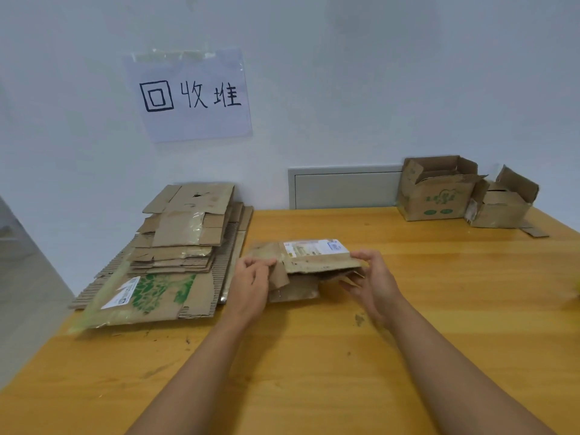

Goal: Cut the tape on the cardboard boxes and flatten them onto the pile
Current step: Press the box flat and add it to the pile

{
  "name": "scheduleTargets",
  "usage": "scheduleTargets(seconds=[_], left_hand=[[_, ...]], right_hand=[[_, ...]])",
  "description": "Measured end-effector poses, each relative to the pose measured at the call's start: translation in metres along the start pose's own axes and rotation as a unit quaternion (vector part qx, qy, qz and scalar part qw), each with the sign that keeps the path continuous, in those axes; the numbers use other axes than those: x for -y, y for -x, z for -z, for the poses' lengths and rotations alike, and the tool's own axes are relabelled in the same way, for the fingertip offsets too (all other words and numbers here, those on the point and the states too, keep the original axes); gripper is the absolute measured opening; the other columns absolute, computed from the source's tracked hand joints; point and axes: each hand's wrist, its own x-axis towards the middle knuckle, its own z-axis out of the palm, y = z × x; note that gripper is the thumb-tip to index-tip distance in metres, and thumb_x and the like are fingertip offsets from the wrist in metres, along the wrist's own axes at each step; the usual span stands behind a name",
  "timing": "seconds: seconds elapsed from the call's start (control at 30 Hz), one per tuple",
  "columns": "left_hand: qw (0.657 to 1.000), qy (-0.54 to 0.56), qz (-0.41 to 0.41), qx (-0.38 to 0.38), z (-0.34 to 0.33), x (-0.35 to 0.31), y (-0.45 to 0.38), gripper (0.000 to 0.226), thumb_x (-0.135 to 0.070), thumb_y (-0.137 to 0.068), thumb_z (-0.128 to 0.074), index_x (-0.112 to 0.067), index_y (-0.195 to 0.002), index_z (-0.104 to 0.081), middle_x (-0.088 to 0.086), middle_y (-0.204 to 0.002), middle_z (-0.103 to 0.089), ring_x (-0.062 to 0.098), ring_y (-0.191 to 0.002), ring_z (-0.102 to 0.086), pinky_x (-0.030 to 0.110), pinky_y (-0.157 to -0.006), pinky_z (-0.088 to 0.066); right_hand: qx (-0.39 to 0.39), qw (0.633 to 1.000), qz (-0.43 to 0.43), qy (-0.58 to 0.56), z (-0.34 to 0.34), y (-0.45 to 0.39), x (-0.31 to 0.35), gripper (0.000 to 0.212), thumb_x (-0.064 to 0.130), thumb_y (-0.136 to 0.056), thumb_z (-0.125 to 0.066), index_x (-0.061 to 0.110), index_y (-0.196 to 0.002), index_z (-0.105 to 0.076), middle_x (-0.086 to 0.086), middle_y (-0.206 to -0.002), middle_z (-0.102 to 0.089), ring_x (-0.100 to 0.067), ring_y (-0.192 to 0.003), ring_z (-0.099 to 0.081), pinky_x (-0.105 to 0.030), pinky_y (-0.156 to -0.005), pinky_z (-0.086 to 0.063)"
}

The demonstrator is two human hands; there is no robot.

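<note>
A small, worn brown cardboard box with a white printed shipping label (309, 262) sits near the middle of the smooth, yellow-orange wooden table (314, 372), partly collapsed, its ragged flaps splayed out beneath it. The left hand (251, 285) pinches the box's left flap between thumb and curled fingers, while the right hand (373, 282) grips the box's right end, fingers curled over the top edge and thumb under it. Just to the left lies the pile of flattened corrugated cardboard sheets (175, 255), stacked unevenly against the wall, with strips of shiny clear tape on some pieces and a green-printed sheet at the bottom front. At the far right corner stand two open brown cardboard boxes, a larger one with green print (434, 191) and a smaller creased one (502, 200) touching its right side. A white paper sign with black handwritten characters (191, 95) is taped to the pale wall above the pile.
</note>
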Motion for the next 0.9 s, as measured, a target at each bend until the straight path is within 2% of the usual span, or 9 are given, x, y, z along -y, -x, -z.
scheduleTargets(seconds=[0.1,0.23,0.33,0.4,0.53,0.63,0.73,0.83,0.9], left_hand=[[0.993,-0.118,0.011,0.007,-0.009,0.008,-0.003,0.018,-0.031,-0.099,-0.050,-0.035,-0.108,-0.065,-0.010,-0.115,-0.043,0.008,-0.105,-0.047,0.024,-0.088,-0.043],[0.982,-0.187,0.012,0.031,-0.020,0.018,-0.004,0.025,-0.037,-0.099,-0.050,-0.041,-0.122,-0.058,-0.013,-0.114,-0.039,0.010,-0.110,-0.044,0.028,-0.093,-0.046],[0.961,-0.271,-0.003,0.054,-0.023,0.025,-0.009,0.035,-0.037,-0.102,-0.040,-0.042,-0.134,-0.052,-0.009,-0.122,-0.044,0.011,-0.110,-0.042,0.035,-0.105,-0.034],[0.960,-0.272,0.002,0.071,-0.024,0.027,-0.011,0.036,-0.038,-0.103,-0.037,-0.040,-0.134,-0.054,-0.008,-0.123,-0.044,0.012,-0.112,-0.040,0.034,-0.106,-0.031],[0.963,-0.252,0.020,0.091,-0.030,0.029,-0.015,0.035,-0.044,-0.102,-0.037,-0.038,-0.131,-0.055,-0.003,-0.130,-0.040,0.019,-0.124,-0.037,0.032,-0.103,-0.034],[0.949,-0.300,0.008,0.098,-0.036,0.031,-0.018,0.033,-0.049,-0.099,-0.041,-0.040,-0.128,-0.053,-0.004,-0.133,-0.038,0.018,-0.129,-0.035,0.033,-0.108,-0.031],[0.948,-0.303,-0.009,0.093,-0.040,0.033,-0.025,0.022,-0.044,-0.097,-0.047,-0.035,-0.115,-0.057,-0.001,-0.135,-0.040,0.017,-0.133,-0.032,0.032,-0.111,-0.027],[0.951,-0.293,-0.021,0.096,-0.042,0.028,-0.036,0.014,-0.037,-0.097,-0.047,-0.027,-0.102,-0.056,0.003,-0.142,-0.043,0.020,-0.139,-0.029,0.036,-0.115,-0.025],[0.946,-0.303,-0.035,0.109,-0.043,0.026,-0.047,0.021,-0.036,-0.101,-0.039,-0.023,-0.109,-0.054,0.004,-0.143,-0.044,0.026,-0.140,-0.032,0.041,-0.115,-0.027]], right_hand=[[-0.078,0.975,-0.016,0.210,0.003,-0.004,-0.005,0.008,0.022,-0.094,-0.060,0.015,-0.098,-0.060,-0.008,-0.100,-0.070,-0.021,-0.084,-0.068,-0.036,-0.071,-0.056],[-0.055,0.890,0.014,0.453,0.000,-0.008,-0.005,0.012,0.025,-0.093,-0.052,0.024,-0.104,-0.053,0.006,-0.096,-0.064,-0.012,-0.080,-0.060,-0.022,-0.055,-0.043],[-0.053,0.745,0.052,0.663,-0.003,-0.013,-0.007,0.031,0.036,-0.094,-0.046,0.026,-0.122,-0.053,-0.002,-0.119,-0.055,-0.026,-0.113,-0.048,-0.033,-0.084,-0.043],[-0.065,0.693,0.057,0.716,-0.009,-0.016,-0.010,0.036,0.043,-0.094,-0.041,0.023,-0.122,-0.053,-0.005,-0.126,-0.048,-0.028,-0.117,-0.039,-0.040,-0.094,-0.039],[-0.028,0.686,0.058,0.725,-0.018,-0.029,-0.014,0.053,0.049,-0.095,-0.042,0.020,-0.140,-0.043,-0.008,-0.146,-0.036,-0.030,-0.132,-0.031,-0.043,-0.105,-0.033],[0.043,0.673,0.077,0.735,-0.025,-0.042,-0.020,0.062,0.045,-0.099,-0.038,0.024,-0.155,-0.023,-0.004,-0.165,-0.012,-0.027,-0.152,-0.004,-0.045,-0.121,-0.012],[0.101,0.643,0.099,0.753,-0.029,-0.054,-0.029,0.063,0.042,-0.102,-0.030,0.027,-0.159,-0.008,-0.002,-0.168,0.003,-0.025,-0.153,0.012,-0.046,-0.123,0.003],[0.120,0.637,0.075,0.757,-0.028,-0.061,-0.036,0.062,0.046,-0.103,-0.022,0.031,-0.160,-0.001,0.000,-0.167,0.011,-0.023,-0.152,0.016,-0.045,-0.122,0.008],[0.121,0.640,0.057,0.757,-0.026,-0.062,-0.040,0.062,0.050,-0.102,-0.017,0.034,-0.159,0.000,0.003,-0.167,0.013,-0.021,-0.152,0.016,-0.044,-0.123,0.009]])
